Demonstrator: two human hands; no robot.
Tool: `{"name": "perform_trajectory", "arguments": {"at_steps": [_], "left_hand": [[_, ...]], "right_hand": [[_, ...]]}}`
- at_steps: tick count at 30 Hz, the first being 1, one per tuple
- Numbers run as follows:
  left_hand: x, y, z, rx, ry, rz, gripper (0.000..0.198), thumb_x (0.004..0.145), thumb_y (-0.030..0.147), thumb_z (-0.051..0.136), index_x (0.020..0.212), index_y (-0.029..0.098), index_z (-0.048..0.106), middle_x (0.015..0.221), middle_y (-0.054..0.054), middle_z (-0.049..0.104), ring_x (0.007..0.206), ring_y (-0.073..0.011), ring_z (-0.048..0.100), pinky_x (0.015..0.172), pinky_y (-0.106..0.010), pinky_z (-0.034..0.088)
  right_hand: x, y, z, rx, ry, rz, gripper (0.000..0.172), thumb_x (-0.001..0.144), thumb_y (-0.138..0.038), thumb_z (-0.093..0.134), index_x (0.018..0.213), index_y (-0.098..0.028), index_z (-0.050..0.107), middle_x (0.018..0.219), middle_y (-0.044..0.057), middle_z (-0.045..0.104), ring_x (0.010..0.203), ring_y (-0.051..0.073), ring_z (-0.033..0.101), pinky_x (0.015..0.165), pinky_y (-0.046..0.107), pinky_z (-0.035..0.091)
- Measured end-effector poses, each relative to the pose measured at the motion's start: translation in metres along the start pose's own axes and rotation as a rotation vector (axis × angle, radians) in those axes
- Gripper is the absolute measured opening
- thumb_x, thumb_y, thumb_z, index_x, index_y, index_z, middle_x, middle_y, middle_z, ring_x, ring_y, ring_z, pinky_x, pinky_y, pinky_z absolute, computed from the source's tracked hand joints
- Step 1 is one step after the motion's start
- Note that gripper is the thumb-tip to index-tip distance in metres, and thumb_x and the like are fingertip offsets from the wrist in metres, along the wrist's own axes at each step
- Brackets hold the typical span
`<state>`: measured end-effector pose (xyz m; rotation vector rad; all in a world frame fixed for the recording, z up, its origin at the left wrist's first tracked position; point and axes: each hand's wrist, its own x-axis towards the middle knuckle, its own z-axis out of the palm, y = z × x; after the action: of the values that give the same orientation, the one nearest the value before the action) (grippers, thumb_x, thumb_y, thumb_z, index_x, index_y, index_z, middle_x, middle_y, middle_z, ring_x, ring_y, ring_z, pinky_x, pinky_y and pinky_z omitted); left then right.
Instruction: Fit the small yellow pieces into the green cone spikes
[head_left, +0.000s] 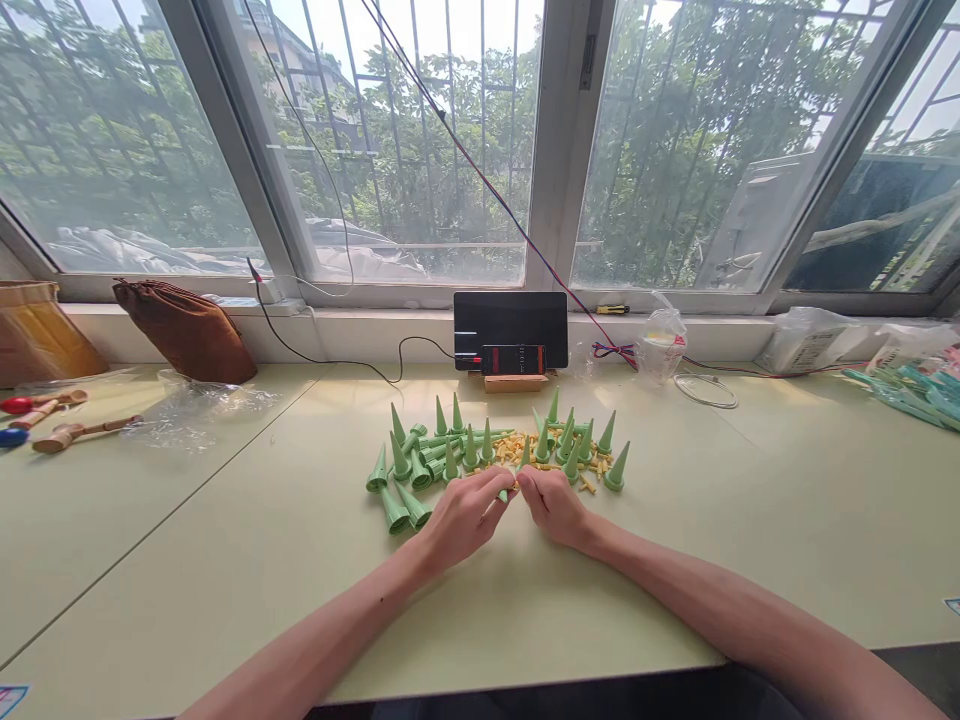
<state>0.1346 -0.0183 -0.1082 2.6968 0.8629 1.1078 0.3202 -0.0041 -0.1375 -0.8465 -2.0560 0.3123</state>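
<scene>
My left hand is closed, with the tip of a green plastic cone showing between its fingers. My right hand is curled shut right beside it, the fingertips of both meeting. A speck of yellow shows where they meet; what the right fingers pinch is mostly hidden. Just beyond the hands lies a heap of small yellow plastic pieces. Green cones with flanged bases stand around it, one upright cone at the right edge. On the left, several hollow green cones lie on their sides.
A dark tablet leans by the window, a phone on a stand before it. Left are a brown pouch, wooden toys and clear plastic wrap. A bagged cup, cables and plastic packets lie right.
</scene>
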Motion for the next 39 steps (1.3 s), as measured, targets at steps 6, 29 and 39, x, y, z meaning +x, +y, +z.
{"name": "perform_trajectory", "arguments": {"at_steps": [6,29,39], "left_hand": [[0.0027,0.0017,-0.0023,0.054,0.060,0.079,0.021,0.093,0.016,0.042,0.104,0.021,0.059,0.094,-0.007,0.069,0.077,-0.0152,0.066,0.062,-0.023,0.052],[0.0059,0.0041,-0.0067,0.114,0.040,0.120,0.029,0.090,0.009,0.036,0.101,0.020,0.060,0.091,-0.008,0.068,0.076,-0.0153,0.066,0.061,-0.022,0.051],[0.0052,0.0025,-0.0060,0.107,0.027,0.117,0.029,0.091,0.009,0.035,0.100,0.020,0.060,0.091,-0.007,0.067,0.076,-0.0153,0.065,0.060,-0.022,0.050]], "right_hand": [[-0.0001,0.0015,0.0010,0.017,-0.013,0.032,0.052,0.104,-0.039,0.020,0.071,-0.017,0.053,0.059,-0.001,0.048,0.053,0.011,0.041,0.054,0.024,0.032],[0.0020,-0.0006,-0.0012,0.049,-0.021,0.024,0.053,0.104,-0.038,0.020,0.074,-0.018,0.059,0.060,0.000,0.052,0.052,0.011,0.044,0.055,0.024,0.035],[0.0016,0.0013,0.0003,0.066,-0.026,0.038,0.051,0.104,-0.037,0.022,0.072,-0.018,0.057,0.060,0.000,0.051,0.052,0.011,0.043,0.056,0.024,0.034]]}}
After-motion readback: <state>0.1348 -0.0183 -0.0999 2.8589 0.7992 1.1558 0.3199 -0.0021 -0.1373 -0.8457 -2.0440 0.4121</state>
